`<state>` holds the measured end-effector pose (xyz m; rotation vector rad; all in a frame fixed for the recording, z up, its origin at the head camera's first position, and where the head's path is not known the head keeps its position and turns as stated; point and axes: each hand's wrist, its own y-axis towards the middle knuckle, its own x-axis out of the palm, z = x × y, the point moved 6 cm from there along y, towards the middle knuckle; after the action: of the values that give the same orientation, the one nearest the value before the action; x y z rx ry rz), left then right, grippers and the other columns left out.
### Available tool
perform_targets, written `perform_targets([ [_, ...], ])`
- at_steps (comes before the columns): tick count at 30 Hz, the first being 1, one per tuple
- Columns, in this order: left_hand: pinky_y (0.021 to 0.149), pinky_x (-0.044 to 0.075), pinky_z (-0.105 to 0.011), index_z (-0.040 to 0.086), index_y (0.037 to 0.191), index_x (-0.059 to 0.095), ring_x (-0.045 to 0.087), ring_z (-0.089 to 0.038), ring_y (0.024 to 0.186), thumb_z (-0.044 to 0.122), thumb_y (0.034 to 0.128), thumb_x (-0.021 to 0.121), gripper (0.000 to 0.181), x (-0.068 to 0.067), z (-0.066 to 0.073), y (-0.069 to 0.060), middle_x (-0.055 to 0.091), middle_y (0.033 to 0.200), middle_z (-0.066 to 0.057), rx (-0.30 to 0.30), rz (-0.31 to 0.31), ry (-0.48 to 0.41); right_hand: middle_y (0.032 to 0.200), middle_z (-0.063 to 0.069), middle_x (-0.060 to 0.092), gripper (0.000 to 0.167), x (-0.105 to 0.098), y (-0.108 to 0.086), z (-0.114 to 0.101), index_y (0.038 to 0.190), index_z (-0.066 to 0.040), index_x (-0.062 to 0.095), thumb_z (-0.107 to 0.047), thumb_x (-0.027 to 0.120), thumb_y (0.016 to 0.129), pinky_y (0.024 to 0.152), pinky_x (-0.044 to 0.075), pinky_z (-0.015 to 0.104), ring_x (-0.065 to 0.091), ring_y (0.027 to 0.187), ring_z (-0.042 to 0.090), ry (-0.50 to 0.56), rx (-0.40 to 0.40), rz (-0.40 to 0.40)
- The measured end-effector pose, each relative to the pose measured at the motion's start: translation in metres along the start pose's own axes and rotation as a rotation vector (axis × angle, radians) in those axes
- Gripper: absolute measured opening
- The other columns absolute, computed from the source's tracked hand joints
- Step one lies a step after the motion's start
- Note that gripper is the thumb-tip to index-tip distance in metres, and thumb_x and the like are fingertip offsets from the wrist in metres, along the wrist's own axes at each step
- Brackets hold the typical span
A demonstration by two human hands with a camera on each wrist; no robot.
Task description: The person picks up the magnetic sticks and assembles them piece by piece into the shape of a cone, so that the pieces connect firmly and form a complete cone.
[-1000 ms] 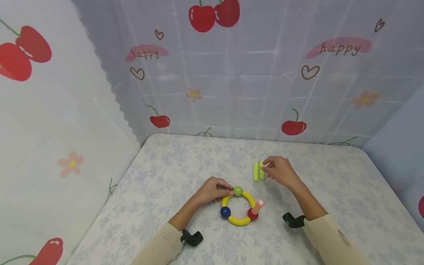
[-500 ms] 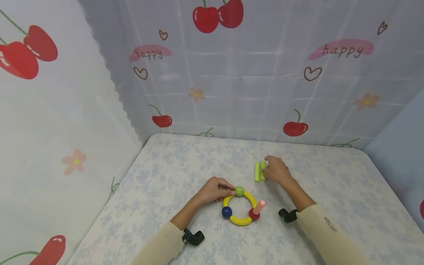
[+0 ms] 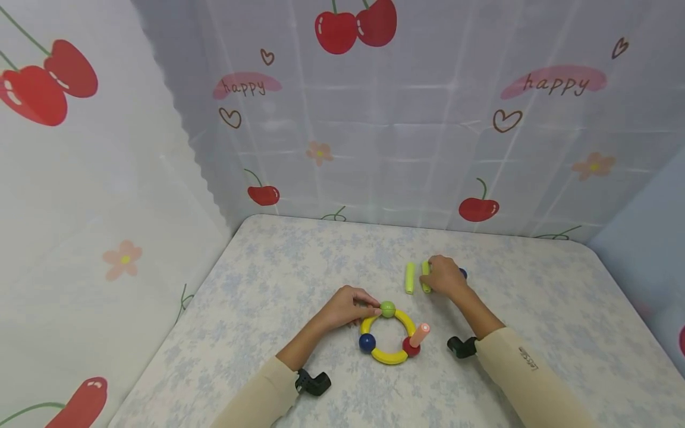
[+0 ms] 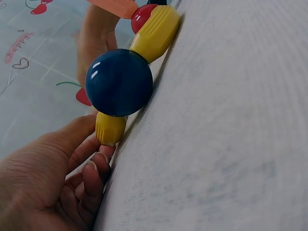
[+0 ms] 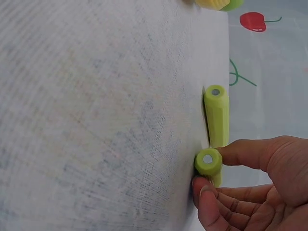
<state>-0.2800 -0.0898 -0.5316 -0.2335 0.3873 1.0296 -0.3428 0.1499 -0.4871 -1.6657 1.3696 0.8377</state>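
A ring of yellow curved pieces (image 3: 389, 357) joined by a blue ball (image 3: 367, 343), a red ball (image 3: 411, 346) and a green ball (image 3: 387, 309) lies on the table. An orange stick (image 3: 420, 335) stands tilted up from the red ball. My left hand (image 3: 345, 307) pinches the ring beside the green ball. Farther back, my right hand (image 3: 445, 277) has thumb and fingers around one light green stick (image 3: 426, 277); the right wrist view shows its round end (image 5: 208, 159) between them. A second green stick (image 3: 409, 278) lies to its left, apart.
A dark blue ball (image 3: 463, 273) shows partly behind my right hand. The patterned tabletop (image 3: 299, 255) meets a cherry-printed curtain (image 3: 374, 131) at the back and another at the left.
My right hand has come down around the right green stick. The left green stick now lies farther from it, and the blue ball has come into view. My left hand keeps its hold.
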Motion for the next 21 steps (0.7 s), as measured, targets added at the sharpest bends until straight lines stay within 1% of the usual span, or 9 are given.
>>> perform_targets([
  [4, 0.044, 0.046, -0.025, 0.018, 0.104, 0.081, 0.055, -0.011, 0.048, 0.027, 0.0915, 0.079, 0.016, 0.000, 0.001, -0.001, 0.071, 0.073, 0.002, -0.003, 0.001, 0.001, 0.121, 0.028, 0.063, 0.056, -0.001, -0.002, 0.000, 0.133, 0.016, 0.054, -0.015, 0.072, 0.090, 0.064, 0.053, 0.033, 0.060, 0.084, 0.027, -0.001, -0.013, 0.019],
  [7, 0.044, 0.046, -0.024, 0.020, 0.103, 0.081, 0.055, -0.012, 0.048, 0.028, 0.0912, 0.079, 0.015, 0.001, 0.001, -0.001, 0.071, 0.072, 0.002, -0.013, 0.006, 0.004, 0.124, 0.030, 0.063, 0.058, -0.003, -0.005, 0.000, 0.135, 0.015, 0.053, -0.015, 0.072, 0.090, 0.067, 0.055, 0.036, 0.062, 0.084, 0.026, -0.001, -0.028, 0.047],
  [9, 0.044, 0.046, -0.025, 0.021, 0.102, 0.081, 0.055, -0.012, 0.048, 0.029, 0.0911, 0.079, 0.014, 0.001, 0.001, -0.001, 0.071, 0.071, 0.002, -0.019, 0.009, 0.005, 0.120, 0.029, 0.066, 0.058, -0.005, -0.008, 0.000, 0.136, 0.014, 0.052, -0.015, 0.072, 0.090, 0.065, 0.055, 0.036, 0.062, 0.079, 0.025, 0.006, -0.039, 0.068],
  [12, 0.043, 0.045, -0.025, 0.022, 0.101, 0.081, 0.055, -0.012, 0.048, 0.031, 0.0909, 0.079, 0.013, 0.001, 0.000, -0.001, 0.071, 0.071, 0.002, -0.026, 0.012, 0.007, 0.104, 0.023, 0.070, 0.059, -0.009, -0.015, -0.002, 0.138, 0.012, 0.052, -0.015, 0.073, 0.089, 0.058, 0.052, 0.033, 0.062, 0.070, 0.022, 0.026, -0.047, 0.101],
  [15, 0.043, 0.045, -0.025, 0.022, 0.100, 0.081, 0.055, -0.012, 0.048, 0.031, 0.0907, 0.079, 0.013, 0.001, 0.000, -0.001, 0.071, 0.071, 0.002, -0.027, 0.013, 0.010, 0.089, 0.015, 0.070, 0.059, -0.015, -0.025, -0.006, 0.139, 0.009, 0.053, -0.014, 0.073, 0.088, 0.051, 0.049, 0.030, 0.060, 0.063, 0.020, 0.046, -0.061, 0.149],
  [18, 0.043, 0.045, -0.024, 0.022, 0.100, 0.081, 0.055, -0.012, 0.048, 0.031, 0.0906, 0.079, 0.013, 0.001, -0.001, -0.001, 0.071, 0.070, 0.002, -0.027, 0.017, 0.013, 0.084, 0.011, 0.068, 0.058, -0.022, -0.036, -0.012, 0.139, 0.006, 0.054, -0.014, 0.073, 0.088, 0.048, 0.045, 0.030, 0.056, 0.059, 0.018, 0.062, -0.098, 0.207],
  [21, 0.042, 0.045, -0.024, 0.022, 0.100, 0.081, 0.054, -0.012, 0.047, 0.031, 0.0907, 0.080, 0.012, 0.001, -0.001, 0.000, 0.071, 0.070, 0.002, -0.029, 0.020, 0.018, 0.085, 0.009, 0.067, 0.057, -0.025, -0.047, -0.018, 0.139, 0.005, 0.054, -0.014, 0.073, 0.089, 0.047, 0.043, 0.030, 0.053, 0.056, 0.017, 0.082, -0.150, 0.247],
])
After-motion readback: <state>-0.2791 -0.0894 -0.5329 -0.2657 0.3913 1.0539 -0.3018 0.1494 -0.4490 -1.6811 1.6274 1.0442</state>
